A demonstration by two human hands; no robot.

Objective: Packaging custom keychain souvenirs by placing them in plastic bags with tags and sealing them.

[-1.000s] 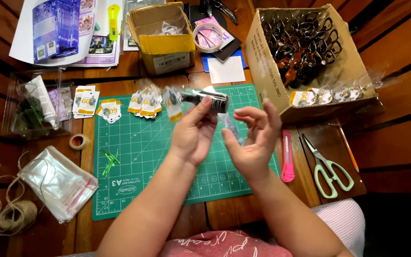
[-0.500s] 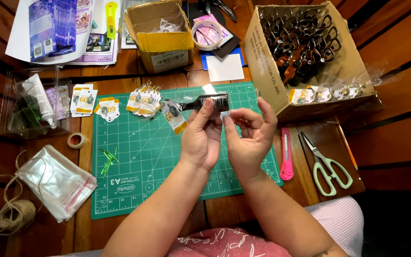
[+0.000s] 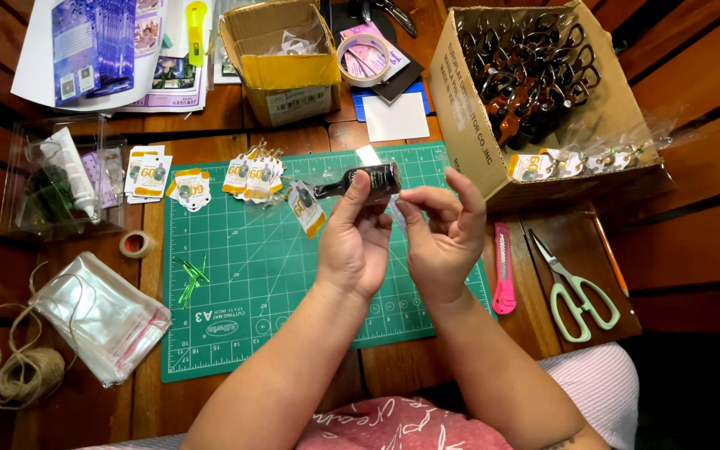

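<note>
Bottle-shaped dark keychain [image 3: 366,178] sits in a thin clear bag, held up over the far part of the green cutting mat [image 3: 243,275]. It looks small and light, and hard, so it should not bend. The clear bag looks soft and slippery, so a good place to hold it is around the fat middle, not by the thin neck. A small card tag [image 3: 305,207] hangs off its left end.

Left hand [image 3: 353,246] is closed on the keychain, thumb up against its side. Right hand [image 3: 443,237] is just beside it, thumb and first finger pinched narrow on the bag's edge, the other fingers curled loose.

More card tags [image 3: 253,173] lie on the far left of the mat. A pink box cutter [image 3: 503,268] and green scissors [image 3: 577,292] lie to the right. A big cardboard box [image 3: 535,92] of dark keychains stands far right. A pile of clear bags [image 3: 102,315] and a ball of twine [image 3: 22,375] are near left.
</note>
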